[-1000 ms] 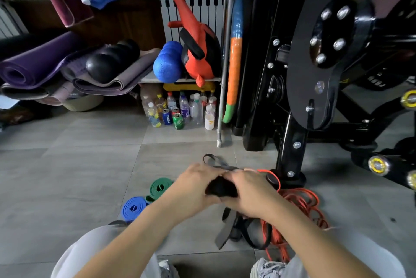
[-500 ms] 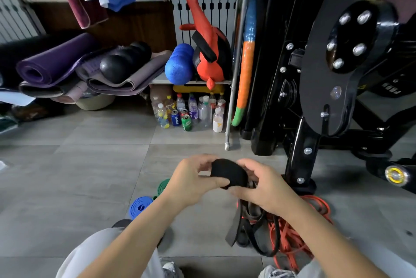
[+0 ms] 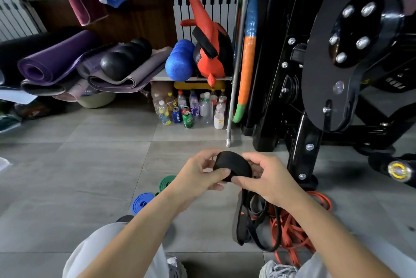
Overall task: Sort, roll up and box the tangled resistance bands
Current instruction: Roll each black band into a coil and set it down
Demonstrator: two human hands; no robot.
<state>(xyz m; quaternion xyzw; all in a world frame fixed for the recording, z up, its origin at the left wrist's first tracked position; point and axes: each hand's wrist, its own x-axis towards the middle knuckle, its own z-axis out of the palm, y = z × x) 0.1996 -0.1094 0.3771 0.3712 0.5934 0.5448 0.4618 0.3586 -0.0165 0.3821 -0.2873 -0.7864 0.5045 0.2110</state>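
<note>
A black resistance band [image 3: 231,164] is wound into a thick roll that I hold above the floor between both hands. My left hand [image 3: 198,174] pinches its left side with thumb on the front. My right hand [image 3: 267,176] grips its right side. The band's loose tail [image 3: 244,223] hangs down to the floor. Beside the tail lies a tangle of orange bands [image 3: 290,230]. A rolled green band [image 3: 167,182] and a rolled blue band [image 3: 141,202] lie on the tiles left of my left forearm.
A black weight machine frame [image 3: 304,142] stands close on the right. Several bottles and cans [image 3: 191,108] stand under a low shelf ahead. Rolled yoga mats [image 3: 67,63] are piled at the back left. A metal pole [image 3: 234,88] leans by the machine. My knees and shoes are at the bottom edge.
The black roll has grown thicker and my hands have lifted it slightly. More of the hanging tail has been wound in.
</note>
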